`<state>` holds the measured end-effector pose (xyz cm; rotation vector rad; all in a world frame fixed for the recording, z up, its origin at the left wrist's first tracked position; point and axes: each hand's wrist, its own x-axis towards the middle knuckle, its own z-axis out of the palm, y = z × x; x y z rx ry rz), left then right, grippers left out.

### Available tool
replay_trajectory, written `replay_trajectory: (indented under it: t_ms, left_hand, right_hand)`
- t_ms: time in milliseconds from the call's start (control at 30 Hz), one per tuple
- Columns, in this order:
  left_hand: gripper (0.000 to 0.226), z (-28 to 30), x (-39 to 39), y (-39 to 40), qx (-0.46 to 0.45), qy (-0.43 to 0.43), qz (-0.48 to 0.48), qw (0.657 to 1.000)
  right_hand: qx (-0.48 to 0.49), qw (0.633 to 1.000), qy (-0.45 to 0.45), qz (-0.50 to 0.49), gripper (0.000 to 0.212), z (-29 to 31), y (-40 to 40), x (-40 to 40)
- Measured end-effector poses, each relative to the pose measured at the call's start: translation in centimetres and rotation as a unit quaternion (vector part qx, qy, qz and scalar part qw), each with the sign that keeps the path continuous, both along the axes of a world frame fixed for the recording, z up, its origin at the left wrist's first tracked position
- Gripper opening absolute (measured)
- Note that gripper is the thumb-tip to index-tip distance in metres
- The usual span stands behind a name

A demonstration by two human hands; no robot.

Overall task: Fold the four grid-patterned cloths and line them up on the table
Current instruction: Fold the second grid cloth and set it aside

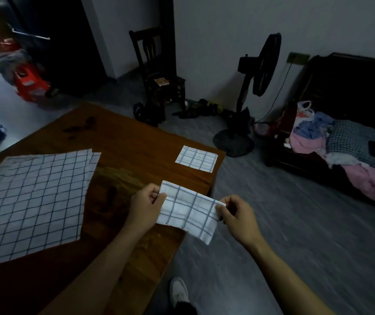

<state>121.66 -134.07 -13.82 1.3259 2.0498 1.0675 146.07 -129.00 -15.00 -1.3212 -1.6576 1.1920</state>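
A small folded grid-patterned cloth point(188, 211) is held in the air over the table's right edge. My left hand point(146, 206) pinches its upper left corner, and my right hand point(236, 215) pinches its upper right corner. Another folded cloth point(196, 158) lies flat near the far right corner of the brown wooden table point(127, 146). On the left of the table lies a stack of unfolded grid cloths point(34, 201), with edges of lower layers showing at its top right.
Beyond the table stand a dark wooden chair point(157, 73) and a black pedestal fan point(250, 92), with shoes on the grey floor between them. A bed with heaped clothes point(341, 142) is at the right. My shoe point(178, 292) is on the floor by the table edge.
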Motion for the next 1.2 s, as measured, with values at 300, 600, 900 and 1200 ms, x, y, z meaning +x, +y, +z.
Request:
replay_trajectory:
  t_ms: [300,600,900,1200]
  left_hand:
    - [0.010,-3.9,-4.9,9.3,-0.029,-0.016,0.024,0.999]
    - [0.014,-6.7,-6.9,15.6,-0.095,0.034,0.063,0.993]
    - [0.030,-8.2,-7.5,18.9,-0.132,0.095,0.120,0.979]
    - [0.032,-5.1,-3.1,14.8,-0.152,0.098,0.190,0.965]
  right_hand:
    - [-0.045,0.992,-0.120,0.018,0.008,-2.8,9.7,-5.1]
    - [-0.088,0.978,-0.178,0.060,0.007,-6.3,14.6,-8.0]
    - [-0.065,0.958,-0.236,0.150,0.012,-7.5,21.6,-5.8]
    - [0.037,0.927,-0.162,0.337,0.012,-4.4,28.0,-10.0]
